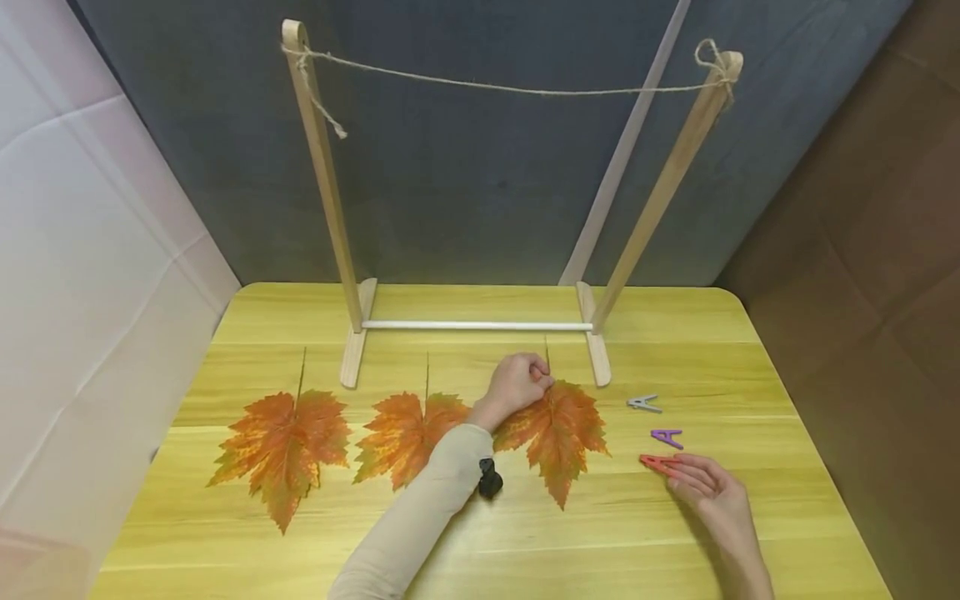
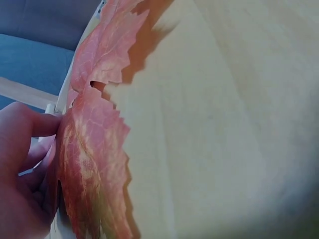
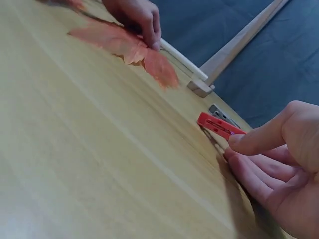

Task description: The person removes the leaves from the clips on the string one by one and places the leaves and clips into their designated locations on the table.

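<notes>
My left hand (image 1: 519, 382) pinches the rightmost orange-red maple leaf (image 1: 561, 433) near the base of its stem, the leaf lying over the yellow wooden table. In the left wrist view thumb and fingers meet at the edge of that leaf (image 2: 92, 154). To the right, my right hand (image 1: 716, 496) holds a red clothespin (image 1: 658, 464) between thumb and fingers, close over the tabletop. The right wrist view shows the red clothespin (image 3: 219, 125) sticking out past the thumb. A purple clothespin (image 1: 667, 437) and a grey clothespin (image 1: 643, 403) lie just beyond it.
Two more maple leaves, one at far left (image 1: 288, 446) and a middle one (image 1: 405, 433) partly behind my left sleeve, lie stems pointing away. Behind them stands a wooden frame (image 1: 330, 200) with a white crossbar (image 1: 480, 326) and a string (image 1: 480, 84) tied between its posts.
</notes>
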A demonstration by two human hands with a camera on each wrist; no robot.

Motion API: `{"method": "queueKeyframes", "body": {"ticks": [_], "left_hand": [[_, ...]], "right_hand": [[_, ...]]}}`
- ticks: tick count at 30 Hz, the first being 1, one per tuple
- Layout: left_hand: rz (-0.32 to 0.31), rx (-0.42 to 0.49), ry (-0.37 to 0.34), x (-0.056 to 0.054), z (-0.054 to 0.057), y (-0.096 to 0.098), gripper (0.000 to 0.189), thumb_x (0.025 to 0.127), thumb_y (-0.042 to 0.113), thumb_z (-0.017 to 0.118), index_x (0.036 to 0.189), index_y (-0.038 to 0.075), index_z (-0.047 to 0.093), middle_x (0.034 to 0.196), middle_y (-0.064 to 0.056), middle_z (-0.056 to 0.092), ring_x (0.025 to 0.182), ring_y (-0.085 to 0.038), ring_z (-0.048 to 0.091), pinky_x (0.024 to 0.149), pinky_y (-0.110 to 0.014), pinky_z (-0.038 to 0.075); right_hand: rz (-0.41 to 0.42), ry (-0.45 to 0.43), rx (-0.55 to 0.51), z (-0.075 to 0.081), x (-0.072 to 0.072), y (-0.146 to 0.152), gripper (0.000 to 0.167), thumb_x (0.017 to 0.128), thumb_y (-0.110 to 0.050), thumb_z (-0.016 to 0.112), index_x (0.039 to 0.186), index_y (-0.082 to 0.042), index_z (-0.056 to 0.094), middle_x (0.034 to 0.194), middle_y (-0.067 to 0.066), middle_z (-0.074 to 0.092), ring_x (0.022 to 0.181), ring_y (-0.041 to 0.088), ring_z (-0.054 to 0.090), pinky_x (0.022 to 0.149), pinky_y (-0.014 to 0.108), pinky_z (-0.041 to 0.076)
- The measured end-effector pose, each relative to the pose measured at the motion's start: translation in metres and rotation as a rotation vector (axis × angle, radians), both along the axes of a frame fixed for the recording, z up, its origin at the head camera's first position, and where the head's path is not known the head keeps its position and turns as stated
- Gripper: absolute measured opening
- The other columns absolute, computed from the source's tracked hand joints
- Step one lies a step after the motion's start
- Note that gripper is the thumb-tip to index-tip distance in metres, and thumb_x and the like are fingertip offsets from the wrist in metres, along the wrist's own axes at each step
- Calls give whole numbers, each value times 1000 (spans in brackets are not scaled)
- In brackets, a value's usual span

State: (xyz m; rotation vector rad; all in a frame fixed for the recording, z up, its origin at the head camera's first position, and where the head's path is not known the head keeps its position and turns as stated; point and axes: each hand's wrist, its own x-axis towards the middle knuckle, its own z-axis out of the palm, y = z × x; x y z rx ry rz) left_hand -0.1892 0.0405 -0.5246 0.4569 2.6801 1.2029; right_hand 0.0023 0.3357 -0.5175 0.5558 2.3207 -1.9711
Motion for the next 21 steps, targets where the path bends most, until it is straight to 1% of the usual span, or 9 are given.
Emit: {"method": "queueKeyframes", "body": {"ticks": [4,6,8,10,13,16,18,21], "left_hand": [[-6,7,27,3,2,-1,20,95,23,70,108,7,70,92,-4,67,85,-17,62,78,-32,52],[-15,18,34,4,3,-4,23,98,22,67,113,4,68,97,-7,67,90,-20,63,81,-33,54],[-29,28,39,5,4,-7,24,100,20,64,116,2,65,103,-9,67,95,-22,64,83,-35,55],[-44,39,38,6,6,-11,24,101,18,62,118,2,64,106,-10,67,98,-23,64,85,-36,55],[-63,47,34,8,11,-17,25,101,18,60,120,2,64,111,-11,67,103,-25,64,90,-39,55],[-76,52,21,11,18,-25,28,102,18,59,124,1,62,118,-12,66,110,-27,64,95,-42,54],[-86,55,12,15,25,-31,31,103,19,59,128,0,61,122,-13,65,114,-28,63,97,-44,53],[-95,51,-1,22,38,-42,36,104,22,58,133,1,59,130,-14,62,121,-30,60,102,-46,51]], "right_hand": [[-3,46,130,-4,-1,-1,51,83,8,76,130,14,56,98,-13,74,87,-2,70,79,14,56],[-6,72,198,-5,-2,-2,48,82,10,76,127,14,59,96,-15,73,85,-3,68,76,13,55],[-13,84,245,-5,-2,-1,46,81,11,76,125,13,61,95,-14,73,83,-4,67,74,12,55],[-19,81,270,-6,-2,0,46,80,11,76,124,11,63,96,-11,73,84,-4,66,74,12,55],[-22,57,309,-6,-2,2,46,80,10,77,124,9,64,101,-1,74,84,-5,65,75,12,55],[-28,36,333,-5,-2,2,46,80,9,77,124,8,64,103,3,74,84,-7,64,75,11,54],[-39,37,336,-3,-2,2,46,80,10,77,124,8,64,101,0,74,83,-7,64,74,11,54],[-57,51,349,0,-3,2,45,79,10,77,123,8,65,96,-9,73,81,-7,64,72,10,54]]}}
